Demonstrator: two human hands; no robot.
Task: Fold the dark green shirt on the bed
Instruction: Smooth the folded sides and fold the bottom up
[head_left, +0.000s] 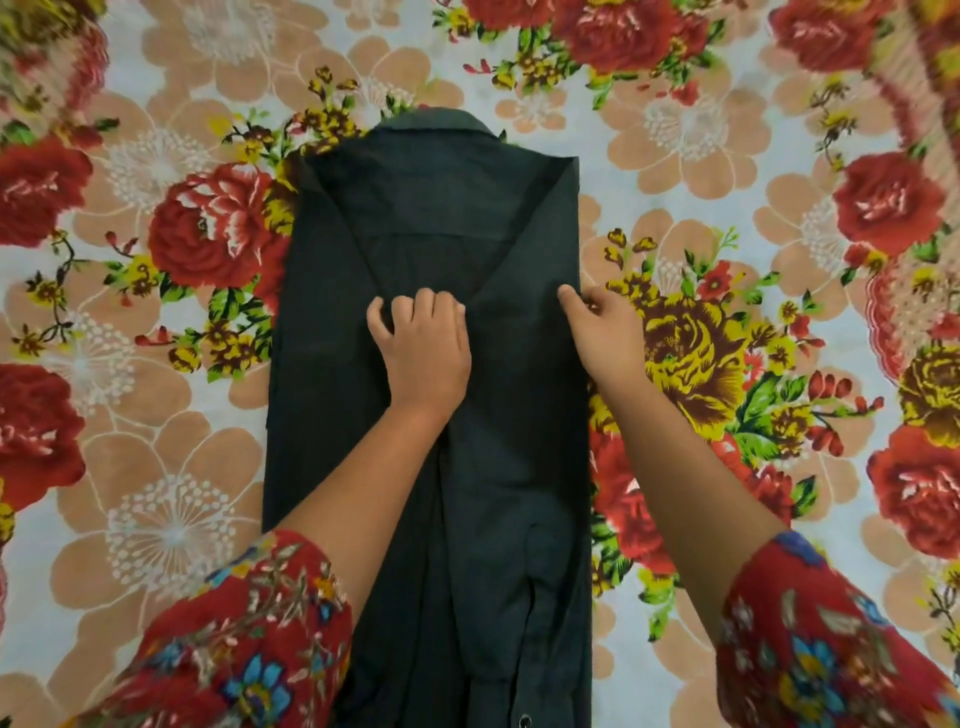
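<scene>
While two red floral-print sleeves (249, 634) fill the near corners, both bare forearms reach out over a dark green collared fabric shirt (509, 467). It lies flat as a long narrow strip down the middle of the white bedsheet printed with red, peach and yellow flowers (156, 441). Its sides are folded inward, and its near end runs out of view. Midway along, the left hand (423, 348) rests on the shirt's centre with fingers bent down onto the cloth; whether they grip a fold I cannot tell. Just right of it, the right hand (605, 327) pinches the shirt's right edge, thumb on top, fingers seemingly tucked beneath. Farthest away, the collar (436, 122) lies flat.
</scene>
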